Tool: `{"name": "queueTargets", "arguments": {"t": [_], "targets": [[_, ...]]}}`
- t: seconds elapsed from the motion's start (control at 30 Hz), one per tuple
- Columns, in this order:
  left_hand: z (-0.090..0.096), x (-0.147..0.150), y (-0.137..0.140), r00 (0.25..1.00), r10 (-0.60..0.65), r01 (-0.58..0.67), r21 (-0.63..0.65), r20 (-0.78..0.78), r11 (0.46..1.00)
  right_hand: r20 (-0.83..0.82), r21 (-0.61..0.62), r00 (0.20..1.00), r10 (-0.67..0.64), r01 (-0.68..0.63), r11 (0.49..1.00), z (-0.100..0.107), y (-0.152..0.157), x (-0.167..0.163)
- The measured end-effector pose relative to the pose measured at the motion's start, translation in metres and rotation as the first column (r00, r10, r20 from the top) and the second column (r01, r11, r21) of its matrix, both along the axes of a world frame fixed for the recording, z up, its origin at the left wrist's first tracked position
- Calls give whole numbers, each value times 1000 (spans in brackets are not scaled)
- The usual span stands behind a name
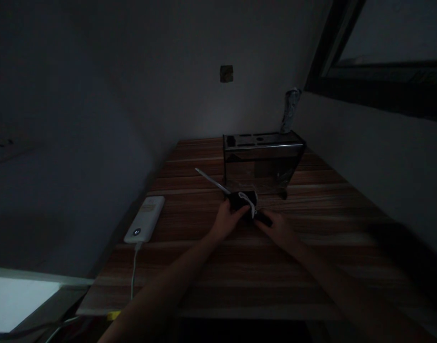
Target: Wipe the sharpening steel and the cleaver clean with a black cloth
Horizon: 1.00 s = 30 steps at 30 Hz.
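In the dim head view, a black cloth (237,201) with a white band or edging is bunched over the middle of what looks like a slim knife. The knife's pale, narrow blade (211,180) sticks out of the cloth toward the upper left. My left hand (228,218) is closed on the cloth, its thumb pressed on top. On the other side, my right hand (275,227) grips the black handle (264,218). Low light hides the fingertips and the cloth's underside. Just behind both hands stands a knife-block-like stand (264,139) with slots in its top.
A wrapped upright object (290,109) rises from the stand's right end. A white power bank (145,219) with a plugged-in cable (134,271) lies left on the wood-grain table (189,267). Walls border the table at the back, left and right.
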<state>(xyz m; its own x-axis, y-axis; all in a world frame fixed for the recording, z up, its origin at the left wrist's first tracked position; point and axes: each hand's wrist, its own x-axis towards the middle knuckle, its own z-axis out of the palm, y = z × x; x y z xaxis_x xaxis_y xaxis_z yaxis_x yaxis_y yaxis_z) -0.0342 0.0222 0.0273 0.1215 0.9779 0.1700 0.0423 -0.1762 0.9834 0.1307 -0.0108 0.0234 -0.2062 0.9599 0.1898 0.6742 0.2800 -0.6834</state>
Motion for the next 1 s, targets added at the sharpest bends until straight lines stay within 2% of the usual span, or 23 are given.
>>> {"name": "queueTargets", "arguments": {"t": [0.27, 0.5, 0.67, 1.0], "targets": [[0, 1, -1, 999, -44, 44, 18, -6, 999, 22, -20, 1000, -9, 9, 1000, 0, 1, 1], [3, 2, -2, 997, 4, -4, 8, 80, 1000, 18, -10, 1000, -18, 18, 1000, -3, 1, 1], [5, 1, -1, 995, -12, 13, -13, 97, 1000, -11, -25, 1000, -8, 8, 1000, 0, 1, 1], [9, -13, 13, 960, 169, -160, -60, 224, 985, 26, 65, 998, -50, 49, 997, 3, -1, -2]]}}
